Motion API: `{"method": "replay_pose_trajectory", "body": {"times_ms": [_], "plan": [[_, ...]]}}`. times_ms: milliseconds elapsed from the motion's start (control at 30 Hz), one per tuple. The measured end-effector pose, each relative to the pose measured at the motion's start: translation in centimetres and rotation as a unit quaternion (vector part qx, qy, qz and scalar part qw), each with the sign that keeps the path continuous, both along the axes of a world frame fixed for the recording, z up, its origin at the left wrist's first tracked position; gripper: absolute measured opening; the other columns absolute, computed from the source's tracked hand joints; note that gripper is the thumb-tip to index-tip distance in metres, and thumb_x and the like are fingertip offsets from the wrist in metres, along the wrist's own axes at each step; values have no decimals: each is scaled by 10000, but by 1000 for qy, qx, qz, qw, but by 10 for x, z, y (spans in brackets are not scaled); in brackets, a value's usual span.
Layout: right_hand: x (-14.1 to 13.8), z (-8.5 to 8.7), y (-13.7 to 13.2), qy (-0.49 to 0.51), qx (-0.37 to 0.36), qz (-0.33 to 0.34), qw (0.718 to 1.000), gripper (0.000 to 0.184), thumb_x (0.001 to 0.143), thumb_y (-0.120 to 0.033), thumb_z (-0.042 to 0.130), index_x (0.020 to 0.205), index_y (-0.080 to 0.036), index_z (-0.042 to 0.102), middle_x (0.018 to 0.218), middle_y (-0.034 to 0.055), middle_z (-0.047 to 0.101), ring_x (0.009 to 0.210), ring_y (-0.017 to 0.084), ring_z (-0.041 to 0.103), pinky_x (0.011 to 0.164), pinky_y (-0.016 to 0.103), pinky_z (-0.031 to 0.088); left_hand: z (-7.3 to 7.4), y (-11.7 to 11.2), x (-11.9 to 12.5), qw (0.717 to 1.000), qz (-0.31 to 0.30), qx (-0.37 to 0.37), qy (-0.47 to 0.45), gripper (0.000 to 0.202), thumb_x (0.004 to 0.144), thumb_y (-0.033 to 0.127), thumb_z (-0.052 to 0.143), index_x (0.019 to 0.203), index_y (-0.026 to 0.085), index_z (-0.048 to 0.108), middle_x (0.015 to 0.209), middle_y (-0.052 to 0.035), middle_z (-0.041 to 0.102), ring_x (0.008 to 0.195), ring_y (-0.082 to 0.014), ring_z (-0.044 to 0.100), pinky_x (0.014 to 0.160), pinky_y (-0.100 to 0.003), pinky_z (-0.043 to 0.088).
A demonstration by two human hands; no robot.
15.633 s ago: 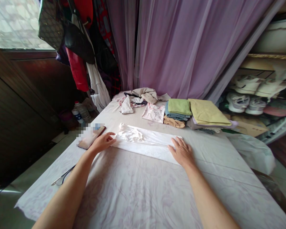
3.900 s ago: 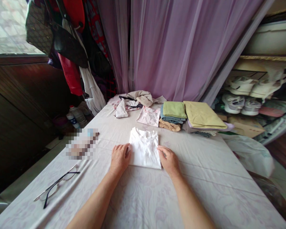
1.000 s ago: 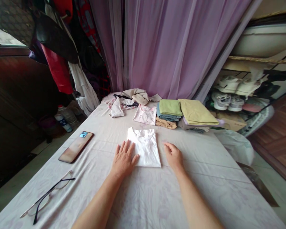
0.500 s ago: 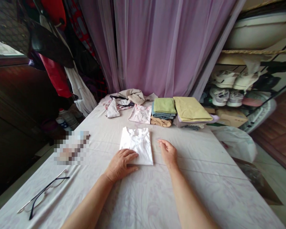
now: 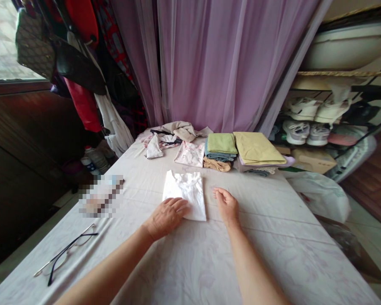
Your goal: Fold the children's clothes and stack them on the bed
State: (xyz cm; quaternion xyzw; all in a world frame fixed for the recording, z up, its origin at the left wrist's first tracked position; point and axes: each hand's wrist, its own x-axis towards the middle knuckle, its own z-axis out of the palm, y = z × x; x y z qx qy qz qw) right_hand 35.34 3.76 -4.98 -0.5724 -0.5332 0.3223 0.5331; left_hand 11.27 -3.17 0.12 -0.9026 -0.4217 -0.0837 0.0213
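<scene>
A white T-shirt [image 5: 195, 197], folded into a neat rectangle, lies flat on the bed sheet [image 5: 184, 271] in front of me. My left hand [image 5: 168, 215] rests on the shirt's near left corner, fingers stretched over the cloth; the thumb is mostly hidden. To the right of the shirt, apart from it, my right hand [image 5: 227, 205] is loosely closed above the sheet, with nothing visible in it. Just behind the white shirt is a folded pink patterned shirt [image 5: 189, 153].
Folded stacks topped by a green cloth [image 5: 221, 143] and a yellow cloth [image 5: 258, 147] sit at the back. Left of them is a loose heap of clothes [image 5: 180, 130]. Eyeglasses [image 5: 66, 250] and a blurred-out item [image 5: 102, 195] lie left. A shoe rack [image 5: 320, 89] stands right.
My left hand has shifted slightly onto the shirt, and its thumb has drawn in toward the fingers. My right hand stays closed beside the shirt. The whole view has shifted slightly.
</scene>
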Motion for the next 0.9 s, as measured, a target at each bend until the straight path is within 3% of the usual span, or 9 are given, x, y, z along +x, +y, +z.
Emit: {"method": "replay_pose_trajectory", "body": {"times_ms": [67, 233, 467, 567, 667, 733, 833, 900], "plan": [[0, 0, 0, -5, -4, 2, 1000, 424, 772, -495, 500, 914, -168, 728, 910, 130, 768, 782, 259, 730, 729, 373, 574, 4, 1, 2, 1000, -13, -4, 3, 348, 940, 146, 465, 1257, 227, 584, 1370, -89, 581, 1287, -230, 518, 1073, -410, 410], [1, 1, 1, -14, -6, 7, 1000, 426, 779, -504, 495, 923, -178, 729, 916, 122, 770, 783, 250, 728, 723, 362, 569, 5, 1, 12, 998, 33, -54, -16, 443, 877, 137, 539, 1313, 215, 544, 1347, -72, 610, 1230, -198, 568, 1077, -352, 414], [1, 1, 1, -29, -13, 9, 999, 411, 784, -489, 485, 927, -188, 726, 922, 113, 770, 790, 247, 727, 725, 354, 560, 0, 2, 11, 994, 44, -77, -66, 372, 922, 216, 502, 1287, 232, 572, 1354, -72, 610, 1242, -198, 567, 1074, -348, 417], [1, 1, 1, -39, -13, 11, 999, 414, 788, -481, 478, 939, -185, 724, 929, 118, 768, 803, 251, 727, 756, 368, 556, 9, 11, 7, 977, 100, -139, -130, 364, 932, 257, 449, 1261, 211, 600, 1272, -88, 664, 1135, -228, 630, 990, -359, 467], [2, 1, 2, -49, -2, 10, 999, 413, 789, -478, 473, 941, -190, 726, 931, 112, 769, 819, 251, 724, 803, 387, 550, 23, 28, -1, 930, 171, -218, -243, 386, 920, 425, 445, 1127, 186, 666, 1005, -81, 740, 919, -238, 670, 837, -340, 501], [2, -1, 2, -55, 2, 4, 998, 410, 784, -479, 476, 938, -196, 729, 925, 106, 771, 825, 254, 722, 816, 395, 547, 37, 42, -8, 869, 196, -290, -350, 477, 861, 565, 486, 1031, 163, 680, 879, -60, 725, 825, -218, 652, 746, -302, 492], [2, -3, 3, -59, 1, 2, 998, 407, 785, -483, 472, 928, -205, 733, 906, 100, 773, 819, 255, 723, 794, 389, 552, 66, 65, -22, 760, 224, -408, -454, 642, 709, 688, 610, 1035, 137, 658, 805, -40, 686, 699, -181, 629, 619, -258, 461], [2, -4, 3, -60, -3, 2, 998, 410, 790, -489, 465, 920, -210, 735, 898, 100, 773, 809, 255, 724, 769, 382, 558, 90, 82, -32, 722, 239, -444, -473, 644, 666, 652, 680, 1059, 144, 646, 820, -43, 686, 689, -179, 635, 608, -260, 470]]}}
